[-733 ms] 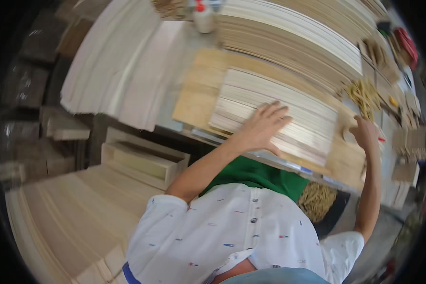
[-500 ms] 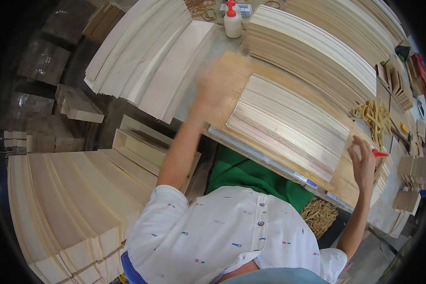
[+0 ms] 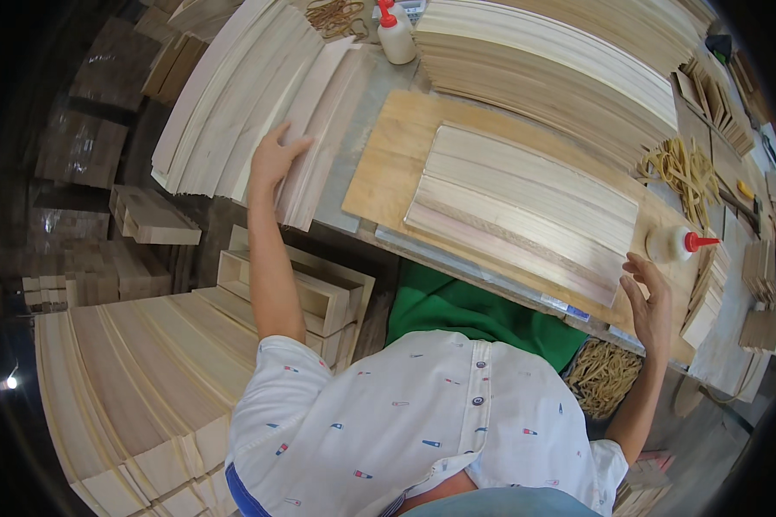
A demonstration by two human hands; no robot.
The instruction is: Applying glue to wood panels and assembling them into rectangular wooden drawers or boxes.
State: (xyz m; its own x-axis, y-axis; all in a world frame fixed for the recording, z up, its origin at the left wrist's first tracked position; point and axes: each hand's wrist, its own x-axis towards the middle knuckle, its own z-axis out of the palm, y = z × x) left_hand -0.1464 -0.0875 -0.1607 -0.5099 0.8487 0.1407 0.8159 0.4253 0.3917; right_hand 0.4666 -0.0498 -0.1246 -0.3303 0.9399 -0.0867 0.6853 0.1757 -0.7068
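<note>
— Where is the left hand?

— Stretched out to the stack of long pale wooden slats at the left end of the grey workbench. The fingers are spread and lie flat on the top slats; they touch the wood but I cannot tell whether they grip a slat.

— And the right hand?

— Raised, open, fingers loosely curled, holding nothing. It hovers just below the white glue bottle with a red nozzle, which lies on its side at the right end of the plywood board, near but not touching the hand.

— What sits on that board?

— A row of thin light wooden strips laid side by side, between the two hands. Behind it runs a tall pile of curved-looking pale slats, with a second upright glue bottle at its left end and a heap of tan rubber bands to the right.
</note>
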